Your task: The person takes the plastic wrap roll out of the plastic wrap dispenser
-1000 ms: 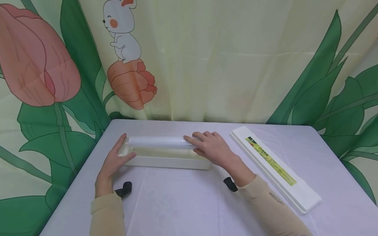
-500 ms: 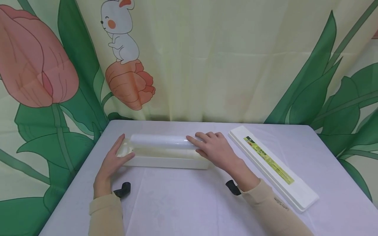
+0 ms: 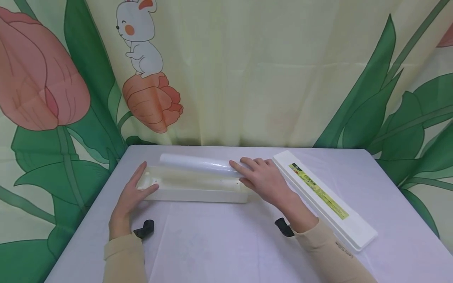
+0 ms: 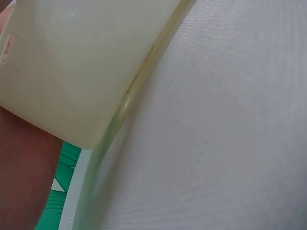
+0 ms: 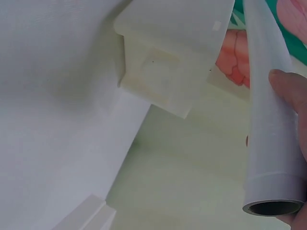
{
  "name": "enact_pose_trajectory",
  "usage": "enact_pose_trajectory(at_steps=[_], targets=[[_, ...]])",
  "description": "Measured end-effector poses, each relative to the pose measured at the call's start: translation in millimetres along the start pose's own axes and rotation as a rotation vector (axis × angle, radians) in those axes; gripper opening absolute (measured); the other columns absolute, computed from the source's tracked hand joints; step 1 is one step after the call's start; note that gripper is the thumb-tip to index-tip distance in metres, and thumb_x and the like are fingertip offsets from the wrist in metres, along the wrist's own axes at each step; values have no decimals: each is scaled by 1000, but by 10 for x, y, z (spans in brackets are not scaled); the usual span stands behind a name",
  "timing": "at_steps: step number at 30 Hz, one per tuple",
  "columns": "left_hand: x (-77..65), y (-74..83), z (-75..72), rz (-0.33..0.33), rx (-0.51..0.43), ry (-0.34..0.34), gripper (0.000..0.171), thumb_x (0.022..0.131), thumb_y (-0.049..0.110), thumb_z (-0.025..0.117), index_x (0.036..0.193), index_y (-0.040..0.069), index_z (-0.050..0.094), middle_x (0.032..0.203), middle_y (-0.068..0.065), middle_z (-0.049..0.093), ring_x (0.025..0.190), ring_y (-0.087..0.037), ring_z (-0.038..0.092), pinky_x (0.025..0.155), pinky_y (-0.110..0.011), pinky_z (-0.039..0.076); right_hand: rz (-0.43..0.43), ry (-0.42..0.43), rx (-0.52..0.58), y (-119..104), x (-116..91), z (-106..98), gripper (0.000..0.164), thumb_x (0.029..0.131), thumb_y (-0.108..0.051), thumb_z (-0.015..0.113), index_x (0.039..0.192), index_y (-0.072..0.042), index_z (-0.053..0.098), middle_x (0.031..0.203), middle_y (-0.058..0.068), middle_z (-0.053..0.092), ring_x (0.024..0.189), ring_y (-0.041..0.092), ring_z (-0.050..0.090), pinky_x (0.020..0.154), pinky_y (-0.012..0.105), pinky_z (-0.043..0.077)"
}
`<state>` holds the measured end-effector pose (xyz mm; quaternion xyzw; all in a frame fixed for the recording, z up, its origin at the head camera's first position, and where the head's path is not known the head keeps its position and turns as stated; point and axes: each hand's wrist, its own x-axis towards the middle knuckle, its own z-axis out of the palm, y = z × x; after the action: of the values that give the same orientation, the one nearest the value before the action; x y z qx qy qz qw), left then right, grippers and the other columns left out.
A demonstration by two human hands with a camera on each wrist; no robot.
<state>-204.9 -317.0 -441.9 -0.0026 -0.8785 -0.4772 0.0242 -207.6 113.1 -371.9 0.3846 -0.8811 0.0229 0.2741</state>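
Roll's left end has come up and swung away from you over the last second. The cling-film roll (image 3: 198,164) now slants, left end higher, and more of the case interior shows. Your right hand (image 3: 263,179) has shifted a touch outward with it; the labelled lid (image 3: 325,199) hasn't moved on the worktop (image 3: 212,243).

Near side first: your left hand (image 3: 130,196) is spread wide, straight fingers and thumb straddling the left end of the white plastic case (image 3: 198,195). Right hand is narrow, holding the roll by its right end. Roll sits above the case toward its far rim; can't tell if it fully clears. Lid lies to the right, then the printed curtain (image 3: 255,78) behind.

Risks, my read: you've got one end only, so the free end could droop and snag the rim. Film looks slick; a loose hold might let it twist out. If it snags while your left hand is just bracing, the case could skid.

Right wrist view gives the roll's hollow core (image 5: 273,207), which your hand hides from the head view. Left wrist view gets the case's outer wall, no roll.
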Motion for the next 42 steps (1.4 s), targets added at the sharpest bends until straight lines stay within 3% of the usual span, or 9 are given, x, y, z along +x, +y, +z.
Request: enact_pose_trajectory(at_steps=[10, 24, 42], targets=[[-5, 12, 3, 20, -12, 2, 98, 91, 31, 75, 164, 25, 10, 169, -8, 4, 153, -34, 1, 116, -68, 6, 30, 46, 16, 64, -181, 30, 55, 90, -24, 78, 142, -17, 60, 124, 8, 65, 98, 31, 65, 76, 46, 51], [-13, 5, 1, 27, -7, 5, 98, 91, 31, 75, 164, 25, 11, 169, -9, 6, 153, -36, 3, 116, -68, 6, 136, 15, 45, 109, -402, 8, 57, 91, -24, 76, 144, -16, 58, 130, 10, 63, 106, 35, 64, 75, 49, 51], [-15, 14, 11, 13, -7, 9, 99, 90, 30, 75, 164, 27, 10, 169, -9, 5, 153, -36, 2, 115, -70, 5, 178, 146, -9, 239, -790, 36, 56, 86, -22, 75, 140, -12, 61, 121, 13, 64, 85, 38, 64, 69, 52, 52]])
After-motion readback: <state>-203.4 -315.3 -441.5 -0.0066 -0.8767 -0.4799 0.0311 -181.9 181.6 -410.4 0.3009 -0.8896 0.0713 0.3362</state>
